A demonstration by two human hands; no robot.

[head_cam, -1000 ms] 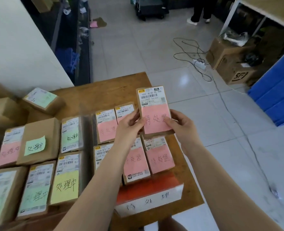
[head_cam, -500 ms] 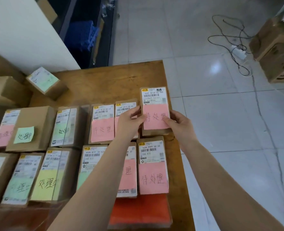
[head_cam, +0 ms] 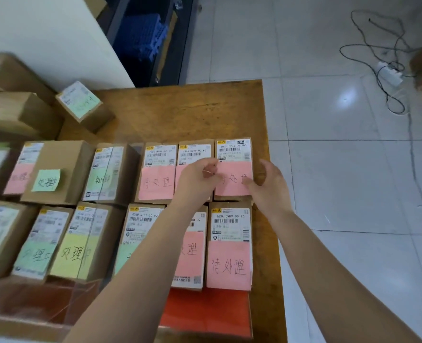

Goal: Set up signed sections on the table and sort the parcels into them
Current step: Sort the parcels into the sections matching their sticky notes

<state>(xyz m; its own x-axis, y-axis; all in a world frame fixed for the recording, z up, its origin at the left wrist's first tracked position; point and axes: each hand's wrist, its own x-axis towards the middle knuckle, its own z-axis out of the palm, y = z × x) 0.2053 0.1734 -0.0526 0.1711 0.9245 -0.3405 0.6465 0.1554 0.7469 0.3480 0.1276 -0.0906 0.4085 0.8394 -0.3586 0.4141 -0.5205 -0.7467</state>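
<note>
The parcel (head_cam: 233,167) with a pink note lies flat at the far right corner of the parcel block on the wooden table (head_cam: 180,112), close to the table's right edge. The left hand (head_cam: 200,179) rests loosely curled over the parcel's left edge, fingertips touching the pink note without gripping it. The right hand (head_cam: 267,184) is spread just off the parcel's right side, fingers released and holding nothing; whether they touch the box cannot be told.

Left of that parcel, touching it in the same row, sit two more pink-noted parcels (head_cam: 158,173), the nearer one partly hidden by the left hand. Nearer the person than it lies another pink-noted parcel (head_cam: 229,246), and beyond that an orange sign (head_cam: 205,313) at the table's near edge. Further left of the parcel are boxes with green notes (head_cam: 47,180) and a yellow-noted box (head_cam: 77,253). One green-noted box (head_cam: 80,102) sits tilted, well behind and left of the parcel. On the tiled floor to the parcel's right lies a power strip (head_cam: 389,73) with black cable.
</note>
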